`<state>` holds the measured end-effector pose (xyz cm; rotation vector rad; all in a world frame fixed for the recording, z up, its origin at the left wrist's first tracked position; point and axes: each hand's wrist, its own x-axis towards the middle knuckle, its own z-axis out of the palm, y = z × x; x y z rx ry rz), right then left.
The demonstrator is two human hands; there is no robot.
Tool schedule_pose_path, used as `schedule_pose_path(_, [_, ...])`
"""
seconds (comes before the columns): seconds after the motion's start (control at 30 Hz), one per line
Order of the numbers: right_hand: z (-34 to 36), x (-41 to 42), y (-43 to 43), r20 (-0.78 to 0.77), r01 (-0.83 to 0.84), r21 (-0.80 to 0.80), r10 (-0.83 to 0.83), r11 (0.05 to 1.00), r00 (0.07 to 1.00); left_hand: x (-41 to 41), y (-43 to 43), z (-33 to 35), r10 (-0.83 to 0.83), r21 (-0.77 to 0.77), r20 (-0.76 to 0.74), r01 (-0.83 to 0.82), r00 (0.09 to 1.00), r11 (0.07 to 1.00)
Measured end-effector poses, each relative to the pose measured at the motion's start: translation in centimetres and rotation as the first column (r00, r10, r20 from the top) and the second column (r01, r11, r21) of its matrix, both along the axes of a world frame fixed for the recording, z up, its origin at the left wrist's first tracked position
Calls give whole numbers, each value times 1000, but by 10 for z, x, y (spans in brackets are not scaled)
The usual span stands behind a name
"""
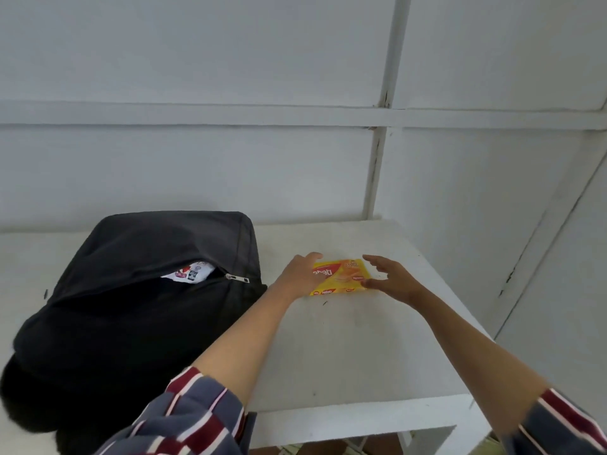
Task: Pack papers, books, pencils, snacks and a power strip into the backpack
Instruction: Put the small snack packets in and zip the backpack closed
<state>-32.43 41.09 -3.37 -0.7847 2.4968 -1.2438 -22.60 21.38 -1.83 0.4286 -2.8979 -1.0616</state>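
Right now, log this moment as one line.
left hand: on snack packet | right hand: open, at packet's other end | backpack: partly unzipped | table: packet lying flat

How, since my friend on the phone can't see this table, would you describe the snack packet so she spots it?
On the white table, look right of the black backpack. The snack packet lies flat there between the left hand and the right hand. It is the only bright yellow thing, with red logo patches.

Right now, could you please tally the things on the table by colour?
Black: 1, backpack
Yellow: 1, snack pack
White: 1, item showing in the backpack's zip opening
Total: 3
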Motion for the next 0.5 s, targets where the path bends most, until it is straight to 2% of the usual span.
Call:
schedule_pose_path(0.07, [-7,-9,0,21,2,5,-2,1000,1000,-4,-2,-8,30,-63,45,-27,999,998])
schedule_pose_path(0.17, [-16,-17,-6,57,-5,29,3,1000,998,-6,-4,-14,52,-67,93,-46,994,997])
schedule_pose_path(0.43, [-27,-21,-19,-33,46,68,-44,997,999,-9,4,-19,-23,38,21,22,1000,999])
schedule_pose_path(0.5, [-28,-18,-20,-1,40,7,-40,999,999,-7,5,-18,-58,26,20,57,998,998])
